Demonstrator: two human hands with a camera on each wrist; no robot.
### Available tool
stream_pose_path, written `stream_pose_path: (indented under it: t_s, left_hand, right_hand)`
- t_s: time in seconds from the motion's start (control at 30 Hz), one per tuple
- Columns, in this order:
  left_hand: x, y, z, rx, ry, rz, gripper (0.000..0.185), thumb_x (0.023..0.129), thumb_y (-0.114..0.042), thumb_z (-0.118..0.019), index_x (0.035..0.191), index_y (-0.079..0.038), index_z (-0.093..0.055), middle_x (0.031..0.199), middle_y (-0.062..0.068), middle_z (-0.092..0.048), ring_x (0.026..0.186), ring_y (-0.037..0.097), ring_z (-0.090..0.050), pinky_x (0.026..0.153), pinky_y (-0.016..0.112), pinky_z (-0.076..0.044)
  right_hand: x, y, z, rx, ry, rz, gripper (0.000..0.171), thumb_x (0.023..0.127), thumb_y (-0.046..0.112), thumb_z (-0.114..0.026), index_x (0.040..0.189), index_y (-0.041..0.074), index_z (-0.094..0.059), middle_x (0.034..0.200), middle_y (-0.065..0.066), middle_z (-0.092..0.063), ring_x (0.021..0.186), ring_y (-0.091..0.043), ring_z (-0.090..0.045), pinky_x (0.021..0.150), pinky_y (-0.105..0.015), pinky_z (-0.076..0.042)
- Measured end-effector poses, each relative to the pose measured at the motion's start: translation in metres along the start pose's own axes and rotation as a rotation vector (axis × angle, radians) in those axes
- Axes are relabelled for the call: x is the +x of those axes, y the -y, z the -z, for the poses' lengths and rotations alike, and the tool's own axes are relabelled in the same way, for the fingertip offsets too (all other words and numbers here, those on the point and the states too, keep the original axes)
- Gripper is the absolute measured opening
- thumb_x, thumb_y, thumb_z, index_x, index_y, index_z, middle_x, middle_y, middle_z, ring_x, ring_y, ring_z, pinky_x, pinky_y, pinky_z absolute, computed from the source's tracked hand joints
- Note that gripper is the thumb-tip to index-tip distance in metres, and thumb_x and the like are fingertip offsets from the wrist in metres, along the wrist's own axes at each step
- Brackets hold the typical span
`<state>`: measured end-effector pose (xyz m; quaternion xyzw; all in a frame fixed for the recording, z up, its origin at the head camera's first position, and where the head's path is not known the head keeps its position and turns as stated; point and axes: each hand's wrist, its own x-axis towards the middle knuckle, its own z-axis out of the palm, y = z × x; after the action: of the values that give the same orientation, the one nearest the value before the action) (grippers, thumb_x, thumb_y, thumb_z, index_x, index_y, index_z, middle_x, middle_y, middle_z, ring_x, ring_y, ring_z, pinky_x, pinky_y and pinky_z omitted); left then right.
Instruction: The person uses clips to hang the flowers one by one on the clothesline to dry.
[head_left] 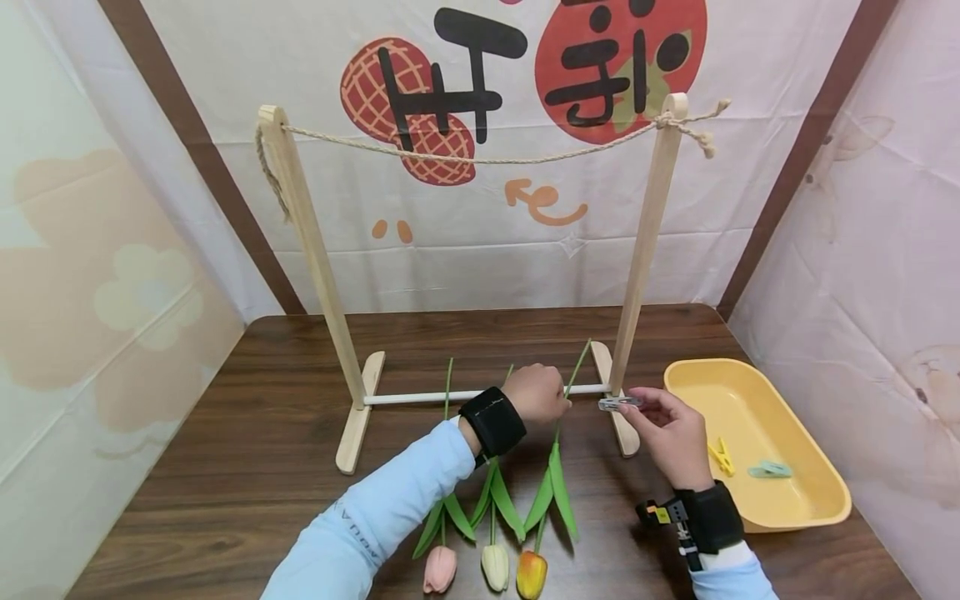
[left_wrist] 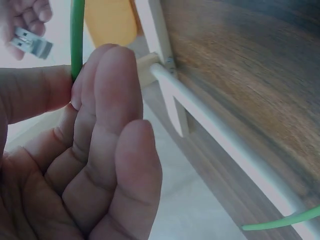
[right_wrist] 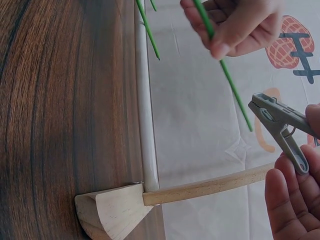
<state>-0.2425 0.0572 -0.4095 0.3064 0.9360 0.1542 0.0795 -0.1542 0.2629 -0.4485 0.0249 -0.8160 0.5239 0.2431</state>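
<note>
Three artificial tulips lie on the wooden table, heads toward me: pink point(head_left: 439, 568), cream point(head_left: 495, 567) and orange point(head_left: 531, 573). My left hand point(head_left: 536, 393) pinches the orange tulip's green stem point(head_left: 576, 372) between thumb and fingers point(left_wrist: 107, 90), near the rack's white crossbar point(head_left: 420, 397). The stem point(right_wrist: 230, 80) also crosses the right wrist view. My right hand point(head_left: 671, 429) holds a grey clothespin point(head_left: 619, 403) by its handles, close to the right of the stem; in the right wrist view the clothespin point(right_wrist: 280, 125) has its jaws closed.
A wooden rack point(head_left: 315, 258) with a rope point(head_left: 480, 158) strung between its two posts stands mid-table. At right a yellow tray point(head_left: 817, 508) holds a yellow clip point(head_left: 722, 457) and a pale green clip point(head_left: 769, 470). Curtain walls enclose the table.
</note>
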Motion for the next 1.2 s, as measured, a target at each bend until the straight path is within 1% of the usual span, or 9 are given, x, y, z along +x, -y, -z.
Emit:
stream_pose_path:
  t_s: [0.13,0.23,0.37,0.57,0.67,0.87,0.97,1.07,1.2]
  left_hand:
    - [-0.005,-0.003,0.005,-0.022,-0.020,-0.030,0.055,0.094,-0.028,-0.064,0.046,-0.019,-0.039,0.042,-0.010,-0.031,0.039,0.007,-0.030,0.043,0.021,-0.027]
    - [-0.008,-0.003,0.009,-0.051,-0.032,-0.057,0.056,0.095,-0.026,-0.063,0.046,-0.019,-0.038,0.042,-0.010,-0.029,0.038,0.005,-0.027,0.043,0.020,-0.025]
    - [-0.013,-0.004,0.013,-0.084,-0.079,-0.097,0.055,0.094,-0.024,-0.063,0.046,-0.019,-0.038,0.043,-0.010,-0.029,0.039,0.005,-0.027,0.044,0.019,-0.025]
    - [-0.023,-0.008,0.023,-0.136,-0.116,-0.134,0.051,0.096,-0.022,-0.062,0.048,-0.018,-0.042,0.045,-0.009,-0.033,0.040,0.006,-0.029,0.046,0.020,-0.025]
    - [-0.030,-0.012,0.031,-0.156,-0.139,-0.157,0.049,0.096,-0.023,-0.063,0.050,-0.018,-0.047,0.045,-0.009,-0.035,0.040,0.006,-0.032,0.047,0.021,-0.026]
    - [-0.041,-0.017,0.048,-0.153,-0.224,-0.212,0.049,0.096,-0.024,-0.063,0.051,-0.018,-0.047,0.045,-0.009,-0.032,0.040,0.007,-0.034,0.048,0.021,-0.027]
    - [-0.044,-0.018,0.054,-0.154,-0.253,-0.232,0.048,0.096,-0.023,-0.063,0.051,-0.018,-0.047,0.046,-0.009,-0.032,0.041,0.007,-0.034,0.049,0.022,-0.027]
    - [-0.048,-0.020,0.061,-0.182,-0.274,-0.256,0.047,0.096,-0.023,-0.063,0.052,-0.018,-0.050,0.045,-0.008,-0.035,0.040,0.008,-0.036,0.048,0.022,-0.028]
    - [-0.054,-0.023,0.071,-0.226,-0.306,-0.295,0.046,0.097,-0.022,-0.062,0.053,-0.017,-0.050,0.046,-0.007,-0.034,0.039,0.010,-0.034,0.047,0.023,-0.025]
  right_hand:
    - [0.000,0.002,0.000,-0.006,0.000,-0.012,0.027,0.083,0.011,-0.079,0.106,0.000,-0.071,0.096,-0.012,-0.070,0.077,-0.007,-0.062,0.070,-0.014,-0.048]
    - [-0.001,0.009,0.000,-0.020,0.002,-0.028,0.026,0.083,0.007,-0.078,0.106,-0.003,-0.070,0.096,-0.015,-0.070,0.077,-0.007,-0.061,0.070,-0.013,-0.048]
    - [-0.004,0.015,-0.002,-0.020,0.002,-0.035,0.025,0.083,0.004,-0.077,0.105,-0.006,-0.069,0.095,-0.017,-0.069,0.076,-0.008,-0.061,0.069,-0.014,-0.048]
    - [-0.005,0.000,-0.005,-0.006,0.002,-0.033,0.028,0.083,0.011,-0.078,0.107,-0.002,-0.070,0.096,-0.013,-0.070,0.077,-0.007,-0.061,0.070,-0.014,-0.048]
    - [-0.006,-0.006,-0.007,0.002,0.004,-0.019,0.029,0.084,0.014,-0.078,0.107,0.000,-0.071,0.096,-0.012,-0.070,0.078,-0.009,-0.062,0.070,-0.015,-0.049]
    - [-0.006,-0.006,-0.007,-0.001,0.005,-0.014,0.029,0.084,0.018,-0.078,0.107,0.001,-0.071,0.096,-0.012,-0.069,0.078,-0.010,-0.062,0.070,-0.015,-0.049]
    - [-0.007,-0.004,-0.007,-0.011,0.003,-0.011,0.029,0.084,0.018,-0.079,0.106,0.001,-0.071,0.095,-0.011,-0.070,0.078,-0.009,-0.062,0.070,-0.014,-0.048]
    - [-0.008,-0.003,-0.008,-0.011,0.008,-0.011,0.029,0.084,0.017,-0.079,0.107,0.001,-0.071,0.096,-0.011,-0.069,0.078,-0.008,-0.062,0.070,-0.014,-0.048]
    - [-0.008,-0.003,-0.009,0.007,0.016,-0.018,0.030,0.083,0.017,-0.079,0.107,0.001,-0.071,0.097,-0.012,-0.069,0.079,-0.009,-0.062,0.070,-0.014,-0.049]
